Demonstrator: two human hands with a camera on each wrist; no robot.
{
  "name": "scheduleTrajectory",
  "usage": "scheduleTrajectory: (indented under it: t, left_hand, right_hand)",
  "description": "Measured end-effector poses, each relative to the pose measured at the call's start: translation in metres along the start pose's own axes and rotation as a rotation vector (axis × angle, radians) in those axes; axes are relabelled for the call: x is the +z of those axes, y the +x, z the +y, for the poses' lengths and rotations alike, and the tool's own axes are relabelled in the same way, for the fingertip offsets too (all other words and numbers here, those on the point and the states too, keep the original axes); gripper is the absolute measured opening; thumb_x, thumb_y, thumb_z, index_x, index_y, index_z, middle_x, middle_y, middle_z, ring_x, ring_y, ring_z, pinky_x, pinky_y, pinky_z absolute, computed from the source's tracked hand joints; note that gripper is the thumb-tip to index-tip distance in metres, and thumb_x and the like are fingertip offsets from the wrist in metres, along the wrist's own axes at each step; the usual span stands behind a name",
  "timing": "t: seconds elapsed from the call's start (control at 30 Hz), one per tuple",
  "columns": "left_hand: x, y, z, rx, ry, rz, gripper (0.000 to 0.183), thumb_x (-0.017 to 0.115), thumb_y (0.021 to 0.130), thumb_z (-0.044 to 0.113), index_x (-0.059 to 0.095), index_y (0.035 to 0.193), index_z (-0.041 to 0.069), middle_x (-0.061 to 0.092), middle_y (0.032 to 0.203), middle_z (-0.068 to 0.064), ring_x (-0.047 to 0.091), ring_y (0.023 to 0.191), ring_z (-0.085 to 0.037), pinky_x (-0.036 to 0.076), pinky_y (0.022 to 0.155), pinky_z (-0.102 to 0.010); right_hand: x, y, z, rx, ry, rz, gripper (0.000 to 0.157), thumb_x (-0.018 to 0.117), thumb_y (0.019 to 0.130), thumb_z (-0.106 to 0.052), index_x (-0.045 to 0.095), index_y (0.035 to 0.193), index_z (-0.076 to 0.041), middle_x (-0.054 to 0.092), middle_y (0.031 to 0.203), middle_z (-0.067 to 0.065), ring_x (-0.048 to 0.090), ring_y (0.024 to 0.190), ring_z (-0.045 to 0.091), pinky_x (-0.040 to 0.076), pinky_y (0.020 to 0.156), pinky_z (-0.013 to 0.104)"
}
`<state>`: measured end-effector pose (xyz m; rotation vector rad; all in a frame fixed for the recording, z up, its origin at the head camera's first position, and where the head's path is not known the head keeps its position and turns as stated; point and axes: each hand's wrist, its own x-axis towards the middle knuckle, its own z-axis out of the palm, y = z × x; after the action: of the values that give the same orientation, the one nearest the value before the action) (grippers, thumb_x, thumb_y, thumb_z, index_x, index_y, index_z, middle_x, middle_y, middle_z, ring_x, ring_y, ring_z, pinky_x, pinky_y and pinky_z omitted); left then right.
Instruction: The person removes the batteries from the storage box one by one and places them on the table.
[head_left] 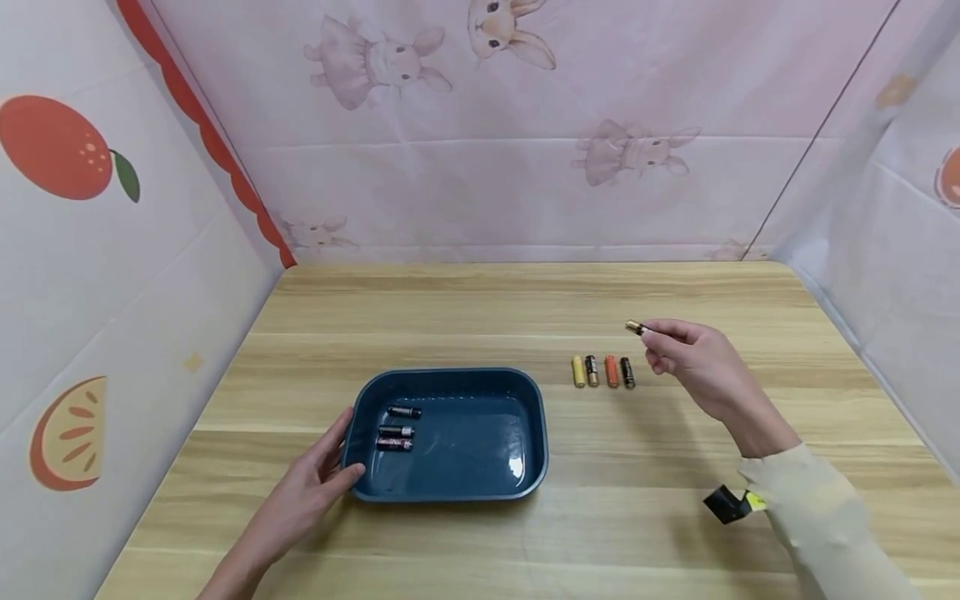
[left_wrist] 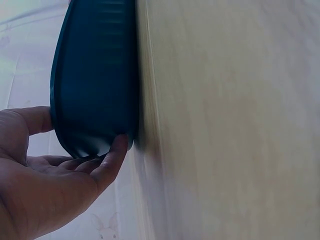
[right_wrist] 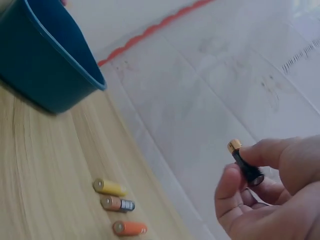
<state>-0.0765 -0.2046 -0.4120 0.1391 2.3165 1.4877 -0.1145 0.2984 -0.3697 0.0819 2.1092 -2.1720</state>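
Note:
Between thumb and fingertips, my right hand [head_left: 701, 367] pinches a black battery [right_wrist: 245, 162] with a gold end, held up above the table. Below and left of it a row of batteries lies on the wood: a yellow one [head_left: 578, 372], a black-and-copper one [head_left: 592, 371], an orange one [head_left: 612, 372] and a black one [head_left: 627, 372]. My left hand [head_left: 303, 492] grips the left end of a dark blue tray [head_left: 472, 467], thumb at the rim and fingers against the outer wall [left_wrist: 95, 90]. Three dark batteries [head_left: 396, 431] lie on their sides at the tray's left.
The wooden table [head_left: 637, 533] runs back to a pink curtain [head_left: 487, 200] printed with rabbits. White printed sheets [head_left: 180, 275] hang at both sides. A black piece with a yellow-green tab [head_left: 727, 505] shows by the right sleeve.

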Motion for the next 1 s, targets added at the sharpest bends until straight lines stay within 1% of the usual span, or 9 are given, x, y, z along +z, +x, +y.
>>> scheduleTrajectory:
  t: [0.13,0.2,0.37,0.5,0.63,0.7,0.87,0.93,1.0]
  left_hand:
    - [0.0,0.0,-0.001,-0.002,0.0,0.0,0.077,0.057,0.106,0.004,0.011,0.167,0.011,0.006,0.172,-0.016,0.016,0.154,-0.04,0.03,0.114,-0.04]
    - [-0.001,-0.001,-0.001,-0.01,0.004,0.0,0.077,0.057,0.106,0.005,0.011,0.167,0.011,0.006,0.172,-0.016,0.016,0.154,-0.04,0.029,0.115,-0.041]
    - [0.0,-0.001,0.001,-0.028,0.017,0.003,0.077,0.057,0.106,0.006,0.011,0.167,0.012,0.006,0.172,-0.015,0.016,0.155,-0.04,0.029,0.115,-0.041]
    - [0.0,0.0,0.001,-0.03,0.024,0.001,0.078,0.058,0.106,0.007,0.011,0.167,0.013,0.006,0.172,-0.015,0.016,0.155,-0.04,0.029,0.115,-0.041]
    - [0.0,0.0,0.001,-0.014,0.014,-0.005,0.077,0.057,0.106,0.007,0.01,0.167,0.012,0.006,0.172,-0.016,0.018,0.154,-0.04,0.031,0.114,-0.04]
    - [0.0,0.0,0.001,-0.006,0.012,-0.006,0.077,0.057,0.106,0.007,0.01,0.167,0.012,0.006,0.172,-0.017,0.019,0.154,-0.041,0.031,0.113,-0.04]
    - [-0.001,0.0,0.0,0.002,0.005,-0.009,0.078,0.057,0.106,0.006,0.01,0.167,0.011,0.006,0.172,-0.018,0.019,0.153,-0.041,0.031,0.113,-0.041]
    - [-0.001,0.0,0.0,0.001,0.001,-0.01,0.078,0.058,0.106,0.007,0.01,0.167,0.011,0.006,0.172,-0.018,0.019,0.153,-0.041,0.031,0.113,-0.041]
    - [-0.001,0.0,-0.001,-0.001,-0.003,-0.01,0.077,0.057,0.106,0.006,0.01,0.167,0.011,0.006,0.172,-0.017,0.019,0.154,-0.041,0.031,0.113,-0.04]
  right_hand:
    - [-0.01,-0.001,0.007,-0.026,0.199,0.018,0.011,0.066,0.101,-0.006,0.072,0.111,-0.004,0.063,0.098,0.001,0.055,0.077,0.01,0.051,0.064,0.021]
    - [-0.013,-0.001,0.01,-0.033,0.254,0.024,0.011,0.065,0.102,-0.006,0.075,0.106,-0.006,0.063,0.102,0.001,0.055,0.078,0.01,0.05,0.064,0.021]
    - [-0.022,-0.001,0.018,-0.012,0.28,0.041,0.013,0.064,0.103,-0.009,0.077,0.106,-0.009,0.064,0.11,0.002,0.062,0.086,0.01,0.055,0.072,0.021]
    - [-0.029,0.0,0.024,0.015,0.268,0.034,0.013,0.064,0.103,-0.009,0.077,0.107,-0.009,0.067,0.106,0.004,0.066,0.088,0.012,0.057,0.074,0.022]
    - [-0.035,0.002,0.03,0.044,0.193,0.041,0.013,0.065,0.103,-0.012,0.077,0.107,-0.01,0.067,0.104,0.003,0.064,0.084,0.01,0.055,0.07,0.02]
    - [-0.037,0.003,0.034,0.052,0.124,0.055,0.015,0.066,0.103,-0.015,0.075,0.112,-0.007,0.066,0.105,0.003,0.062,0.084,0.01,0.054,0.068,0.02]
    - [-0.039,0.006,0.043,0.05,-0.175,0.092,0.041,0.06,0.107,-0.022,0.058,0.13,0.012,0.065,0.1,0.004,0.06,0.082,0.01,0.056,0.069,0.022]
    - [-0.038,0.007,0.048,0.049,-0.3,0.103,0.045,0.057,0.108,-0.023,0.056,0.129,0.016,0.065,0.095,0.006,0.059,0.08,0.01,0.057,0.069,0.023]
    - [-0.037,0.009,0.053,0.052,-0.392,0.11,0.043,0.057,0.108,-0.022,0.058,0.126,0.017,0.066,0.09,0.007,0.06,0.077,0.01,0.057,0.067,0.024]
